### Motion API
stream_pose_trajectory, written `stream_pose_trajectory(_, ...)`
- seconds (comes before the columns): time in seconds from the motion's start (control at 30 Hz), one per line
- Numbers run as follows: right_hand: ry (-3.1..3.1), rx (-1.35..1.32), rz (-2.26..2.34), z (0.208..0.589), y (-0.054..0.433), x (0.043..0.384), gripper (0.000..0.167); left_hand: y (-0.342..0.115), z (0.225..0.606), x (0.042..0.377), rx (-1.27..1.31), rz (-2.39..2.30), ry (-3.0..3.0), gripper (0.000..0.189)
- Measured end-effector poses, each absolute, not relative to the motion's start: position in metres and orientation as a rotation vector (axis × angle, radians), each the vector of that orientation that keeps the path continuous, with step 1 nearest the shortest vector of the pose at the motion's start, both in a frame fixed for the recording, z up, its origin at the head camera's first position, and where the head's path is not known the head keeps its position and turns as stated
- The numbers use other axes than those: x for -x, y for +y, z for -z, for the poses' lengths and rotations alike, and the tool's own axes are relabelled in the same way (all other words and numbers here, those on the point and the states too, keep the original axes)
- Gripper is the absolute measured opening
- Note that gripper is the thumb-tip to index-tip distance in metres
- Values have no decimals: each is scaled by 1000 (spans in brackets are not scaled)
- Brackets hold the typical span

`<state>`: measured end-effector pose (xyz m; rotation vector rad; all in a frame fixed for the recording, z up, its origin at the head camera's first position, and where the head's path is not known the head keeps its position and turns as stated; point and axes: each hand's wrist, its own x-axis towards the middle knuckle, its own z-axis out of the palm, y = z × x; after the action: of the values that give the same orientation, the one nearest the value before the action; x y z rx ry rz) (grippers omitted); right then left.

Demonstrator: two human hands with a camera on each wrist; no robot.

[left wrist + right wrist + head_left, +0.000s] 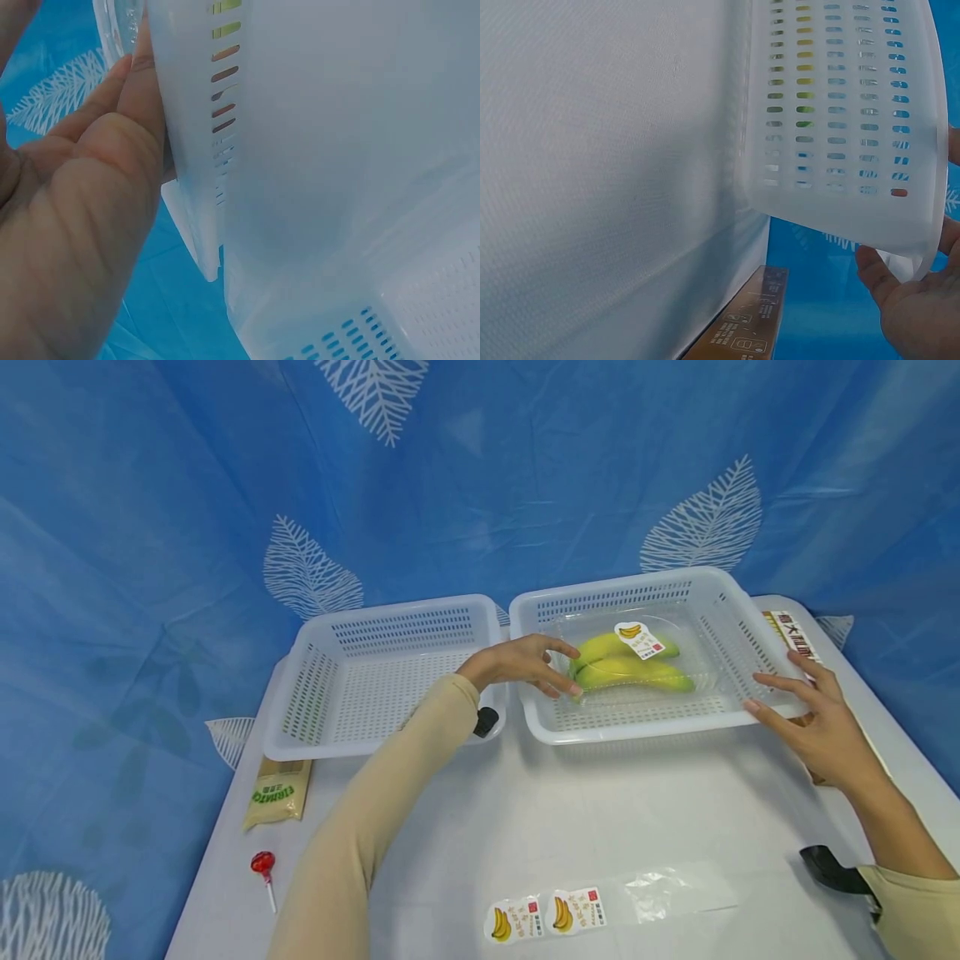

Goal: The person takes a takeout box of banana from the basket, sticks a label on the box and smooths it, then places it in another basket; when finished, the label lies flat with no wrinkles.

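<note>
Inside the right white basket (pixel 637 732) is a clear plastic box (pixel 701 652) with yellow-green bananas (pixel 637 673) in it and a banana sticker (pixel 640 640) on its lid. My left hand (pixel 525 664) reaches over the basket's left rim, with thumb and fingers pinching the near left end of the box. In the left wrist view the fingers (pixel 112 94) meet the clear plastic just past the basket wall. My right hand (pixel 825 727) grips the basket's right rim; the right wrist view has its thumb (pixel 876 270) at the outer corner and a fingertip showing through a slot.
A second white basket (pixel 390 685) stands to the left. Below it lie a beige food packet (pixel 277 793) and a red lollipop (pixel 263 862). Banana stickers (pixel 543 917) on a clear strip lie at the front. A brown box (pixel 742 315) sits by the right basket.
</note>
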<state>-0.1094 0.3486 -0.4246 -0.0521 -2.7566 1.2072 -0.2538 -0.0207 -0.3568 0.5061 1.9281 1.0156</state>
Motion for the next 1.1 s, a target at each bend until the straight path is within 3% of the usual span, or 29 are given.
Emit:
stream_pose_trajectory(0.73,-2771,47,-1216,425,347,110,55,-25,356,248,-535,-983,1975,75)
stream_pose_trajectory(1.1,-2773,41,-1192,422,347,109,55,-35,349,219,-722,-1054,2115,60)
